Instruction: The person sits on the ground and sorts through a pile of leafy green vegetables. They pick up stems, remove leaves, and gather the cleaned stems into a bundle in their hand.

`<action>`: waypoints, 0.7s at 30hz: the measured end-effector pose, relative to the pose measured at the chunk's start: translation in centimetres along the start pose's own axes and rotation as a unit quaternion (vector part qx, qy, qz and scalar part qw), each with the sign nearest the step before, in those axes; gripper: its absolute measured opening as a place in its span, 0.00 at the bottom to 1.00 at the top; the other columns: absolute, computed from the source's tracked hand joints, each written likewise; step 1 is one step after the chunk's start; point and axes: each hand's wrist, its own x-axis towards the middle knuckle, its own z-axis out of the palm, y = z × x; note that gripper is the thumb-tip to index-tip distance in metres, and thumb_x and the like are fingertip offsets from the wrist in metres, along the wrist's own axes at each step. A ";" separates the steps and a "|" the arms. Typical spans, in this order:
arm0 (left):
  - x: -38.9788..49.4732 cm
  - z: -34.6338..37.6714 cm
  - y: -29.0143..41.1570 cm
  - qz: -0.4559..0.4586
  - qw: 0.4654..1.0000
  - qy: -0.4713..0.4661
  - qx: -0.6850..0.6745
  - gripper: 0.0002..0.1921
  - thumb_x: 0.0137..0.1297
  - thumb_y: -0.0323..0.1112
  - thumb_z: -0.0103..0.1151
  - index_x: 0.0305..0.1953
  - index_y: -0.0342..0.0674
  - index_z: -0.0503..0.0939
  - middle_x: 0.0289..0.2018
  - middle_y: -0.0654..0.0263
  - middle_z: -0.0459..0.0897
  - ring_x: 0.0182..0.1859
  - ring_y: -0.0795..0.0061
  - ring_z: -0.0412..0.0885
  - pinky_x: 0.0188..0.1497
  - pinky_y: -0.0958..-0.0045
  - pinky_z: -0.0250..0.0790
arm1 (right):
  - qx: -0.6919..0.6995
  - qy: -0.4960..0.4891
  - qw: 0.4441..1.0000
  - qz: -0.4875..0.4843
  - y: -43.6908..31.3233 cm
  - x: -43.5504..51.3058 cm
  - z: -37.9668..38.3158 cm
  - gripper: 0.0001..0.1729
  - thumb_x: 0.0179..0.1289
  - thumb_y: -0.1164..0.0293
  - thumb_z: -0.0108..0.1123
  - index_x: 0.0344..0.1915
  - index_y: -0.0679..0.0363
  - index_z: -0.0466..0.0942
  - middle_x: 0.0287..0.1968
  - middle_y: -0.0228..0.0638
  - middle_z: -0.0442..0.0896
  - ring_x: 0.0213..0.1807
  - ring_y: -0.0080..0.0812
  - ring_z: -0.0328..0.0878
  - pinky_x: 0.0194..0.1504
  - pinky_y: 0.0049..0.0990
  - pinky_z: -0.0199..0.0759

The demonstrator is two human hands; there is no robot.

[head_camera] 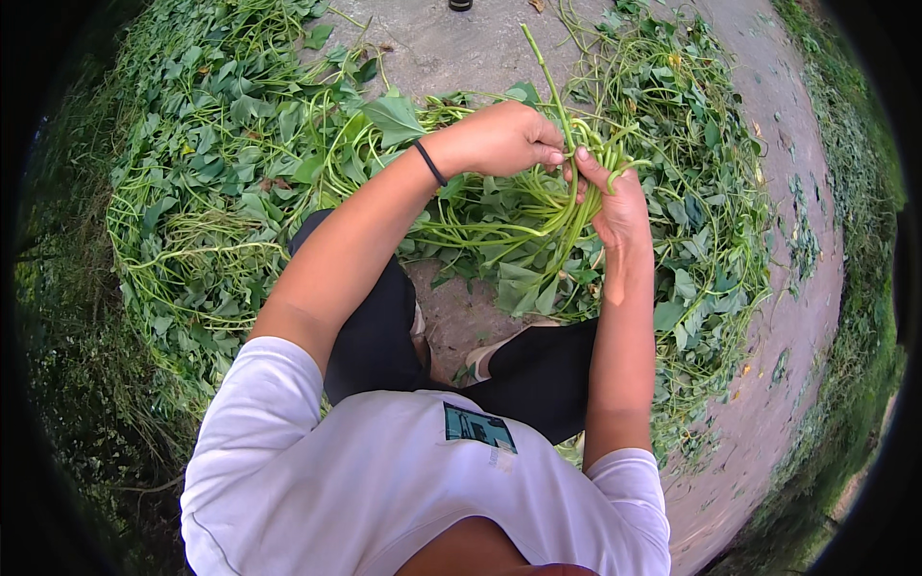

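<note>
My right hand point(618, 198) is closed around a bundle of green leafy stems point(565, 234), its thumb pressing near their upper ends. Leaves point(529, 288) hang from the lower end of the bundle. One longer, thicker stem point(546, 75) sticks up from between my hands. At its lower part, the thumb and fingertips of my left hand point(508, 140) are pinched together against it; exactly what lies between those fingertips is hidden. A dark band point(430, 163) circles my left wrist.
Cut leafy vines point(245, 137) lie heaped on the left, and more vines point(691, 151) spread along the right. Concrete ground point(461, 54) shows ahead and between my feet. A small black object point(460, 4) stands at the top edge. Grass point(857, 165) borders the far right.
</note>
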 end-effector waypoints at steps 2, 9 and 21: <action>0.2 0.0 0.2 -0.082 0.996 -0.018 0.034 0.08 0.60 0.36 0.56 0.32 0.40 0.82 0.22 0.62 0.79 0.26 0.71 0.74 0.31 0.70 0.66 | -0.060 -0.015 0.998 -0.015 0.1 0.2 -0.4 0.07 0.56 0.71 0.64 0.33 0.61 0.76 0.24 0.29 0.78 0.21 0.19 0.68 0.23 0.18 0.58; 0.1 -2.0 2.1 -0.130 0.913 0.029 -0.386 0.14 0.66 0.40 0.51 0.26 0.37 0.76 0.14 0.81 0.60 0.16 0.90 0.54 0.18 0.83 0.48 | -0.080 0.062 0.993 -0.055 0.5 0.7 -0.8 0.08 0.51 0.74 0.68 0.31 0.62 0.77 0.24 0.29 0.78 0.21 0.19 0.68 0.23 0.19 0.59; 0.4 3.9 -0.4 -0.102 0.986 0.038 -0.129 0.17 0.52 0.44 0.65 0.40 0.40 0.82 0.32 0.59 0.83 0.36 0.69 0.81 0.41 0.70 0.70 | 0.168 0.012 0.983 -0.066 -0.7 0.9 -2.5 0.09 0.58 0.72 0.62 0.35 0.66 0.76 0.28 0.33 0.78 0.24 0.19 0.67 0.24 0.17 0.61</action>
